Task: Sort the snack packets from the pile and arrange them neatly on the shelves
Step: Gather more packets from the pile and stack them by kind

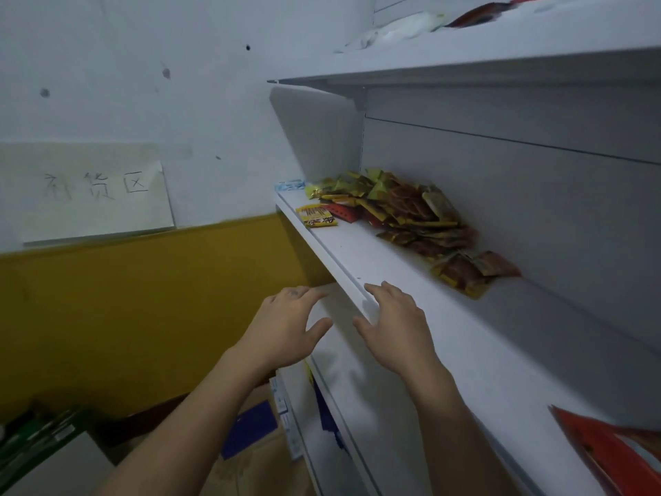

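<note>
We see both hands raised in the lower middle of the frame, at the front edge of the middle shelf point(361, 250). The left hand point(286, 327) is open, fingers spread and relaxed, holding nothing; it hovers just left of the shelf's edge. The right hand point(397, 331) is open too, fingers loosely spread and empty, its fingertips over the shelf's front lip. The two hands are near each other, thumbs facing, not touching.

The pile point(404, 209) of yellow-green and red-brown snack packets lies in the middle of the frame, against the back panel of that shelf. A few packets point(472, 272) trail off its lower right end. A yellow packet point(316, 216) lies apart at the front edge, just beside a red packet point(339, 211). A blue-white packet point(289, 184) sits at the shelf's far end.

At lower right lies a large red bag point(608, 456). On the top shelf point(465, 66), upper right, we see a white bag point(400, 28). A paper sign point(96, 202) hangs on the wall at left.
</note>
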Available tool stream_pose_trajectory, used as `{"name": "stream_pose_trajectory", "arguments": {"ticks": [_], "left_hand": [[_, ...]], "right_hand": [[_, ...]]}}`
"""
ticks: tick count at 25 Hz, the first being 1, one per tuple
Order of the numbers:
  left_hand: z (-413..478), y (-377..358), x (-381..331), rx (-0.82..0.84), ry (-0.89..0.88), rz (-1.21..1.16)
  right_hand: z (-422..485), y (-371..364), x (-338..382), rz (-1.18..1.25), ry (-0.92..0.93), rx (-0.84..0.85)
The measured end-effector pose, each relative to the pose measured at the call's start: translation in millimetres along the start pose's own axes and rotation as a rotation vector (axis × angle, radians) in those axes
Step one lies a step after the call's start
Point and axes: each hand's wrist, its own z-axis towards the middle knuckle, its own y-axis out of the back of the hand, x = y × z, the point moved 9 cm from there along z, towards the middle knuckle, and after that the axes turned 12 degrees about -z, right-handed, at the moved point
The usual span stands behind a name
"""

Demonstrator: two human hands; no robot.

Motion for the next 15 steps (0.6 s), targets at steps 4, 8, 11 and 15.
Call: {"name": "stream_pose_trajectory", "arguments": {"ticks": [4,8,11,15], "left_hand": [[63,5,33,-0.009,-0.054,-0.018],[138,0,74,0.031,-0.128,-0.028],[206,2,115,0.048,-0.168,-0.065],[289,8,148,0.074,-0.239,-0.145]], "right_hand": [[60,-7,1,-0.033,-0.026,-0.025],[135,-20,-1,-0.078,-0.119,-0.091],[196,-41,9,-0.128,-0.175,-0.076],[265,-58,22,-0.271,-0.216,0.012]]}}
